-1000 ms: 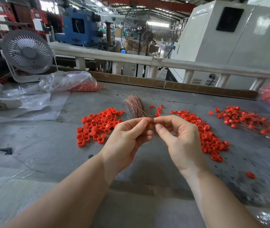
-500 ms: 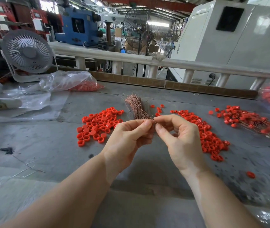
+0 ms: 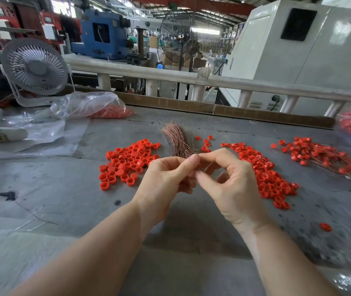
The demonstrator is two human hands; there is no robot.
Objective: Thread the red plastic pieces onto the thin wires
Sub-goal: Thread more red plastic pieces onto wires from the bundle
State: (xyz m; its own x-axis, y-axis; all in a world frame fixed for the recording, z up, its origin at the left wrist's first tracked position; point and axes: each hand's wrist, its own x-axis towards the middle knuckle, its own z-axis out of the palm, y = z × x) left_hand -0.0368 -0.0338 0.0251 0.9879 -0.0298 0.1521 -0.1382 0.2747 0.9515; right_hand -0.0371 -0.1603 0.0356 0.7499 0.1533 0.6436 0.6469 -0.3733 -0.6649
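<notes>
Over table, left hand (image 3: pixel 166 178) gripping wires (image 3: pixel 177 139), right hand (image 3: pixel 232 184) pinching

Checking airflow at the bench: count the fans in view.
2: a white desk fan at the table's far left, and a black pedestal fan behind the railing, centre. Others may be hidden.

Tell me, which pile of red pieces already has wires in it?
The far-right pile: thin wires poke through its pieces. The other two piles are loose pieces only.
</notes>
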